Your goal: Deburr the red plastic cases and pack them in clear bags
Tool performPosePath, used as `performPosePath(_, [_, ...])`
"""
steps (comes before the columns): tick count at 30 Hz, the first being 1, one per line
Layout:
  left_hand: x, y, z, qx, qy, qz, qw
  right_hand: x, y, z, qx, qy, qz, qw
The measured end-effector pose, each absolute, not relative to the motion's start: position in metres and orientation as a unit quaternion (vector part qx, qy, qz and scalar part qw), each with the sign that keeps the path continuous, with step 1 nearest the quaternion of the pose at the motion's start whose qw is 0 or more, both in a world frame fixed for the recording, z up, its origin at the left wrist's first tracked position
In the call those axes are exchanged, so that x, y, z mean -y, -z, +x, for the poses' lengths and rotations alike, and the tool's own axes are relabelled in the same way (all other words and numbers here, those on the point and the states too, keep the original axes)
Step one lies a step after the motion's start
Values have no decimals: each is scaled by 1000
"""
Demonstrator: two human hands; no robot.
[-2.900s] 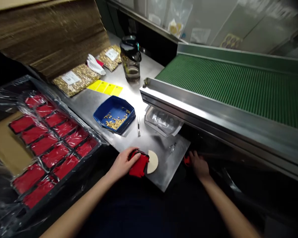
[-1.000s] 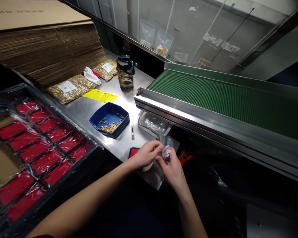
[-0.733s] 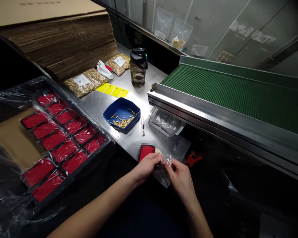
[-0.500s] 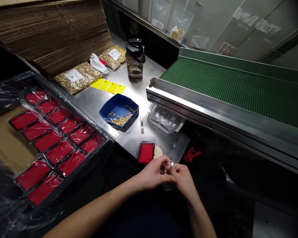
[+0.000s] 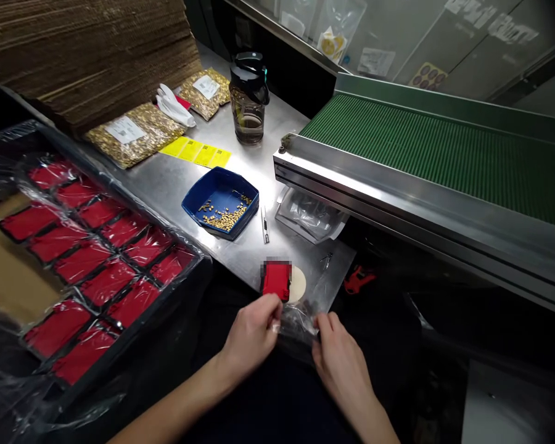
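A clear plastic bag (image 5: 298, 322) is stretched between my two hands at the table's front edge. My left hand (image 5: 255, 325) pinches its left side, and my right hand (image 5: 337, 345) grips its right side. Just beyond the bag lies a red item with black edges (image 5: 276, 280), beside a round cream disc (image 5: 298, 285). Farther back, a blue tray (image 5: 219, 200) contains small gold-coloured pieces (image 5: 226, 219). A slim cutter (image 5: 265, 226) rests to the right of that tray.
A green conveyor (image 5: 420, 154) with a metal rail extends to the right. On the left is a plastic-lined box (image 5: 198, 256) of red items. Behind stand a bottle (image 5: 248, 102), yellow labels (image 5: 195, 152), gold-filled bags (image 5: 134, 132) and stacked cardboard (image 5: 97, 55).
My hands have moved apart, my left hand going left, and the clear bag now spreads between them. The camera view has shifted slightly.
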State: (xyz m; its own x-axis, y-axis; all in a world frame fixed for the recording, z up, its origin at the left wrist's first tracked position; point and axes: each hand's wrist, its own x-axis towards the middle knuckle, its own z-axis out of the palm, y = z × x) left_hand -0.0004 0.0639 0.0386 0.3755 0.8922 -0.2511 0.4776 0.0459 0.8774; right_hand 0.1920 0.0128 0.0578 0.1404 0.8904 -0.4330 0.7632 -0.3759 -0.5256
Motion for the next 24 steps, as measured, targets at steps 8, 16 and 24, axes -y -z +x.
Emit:
performPosePath(8, [-13, -27, -84, -539, -48, 588, 601, -45, -50, 165, 426, -670, -576, 193])
performPosePath(16, [2, -26, -123, -571, -108, 477, 659, -39, 5, 120, 97, -733, -579, 343])
performPosePath(24, [-15, -8, -109, -673, -126, 501, 529, -51, -11, 108, 131, -630, -625, 442])
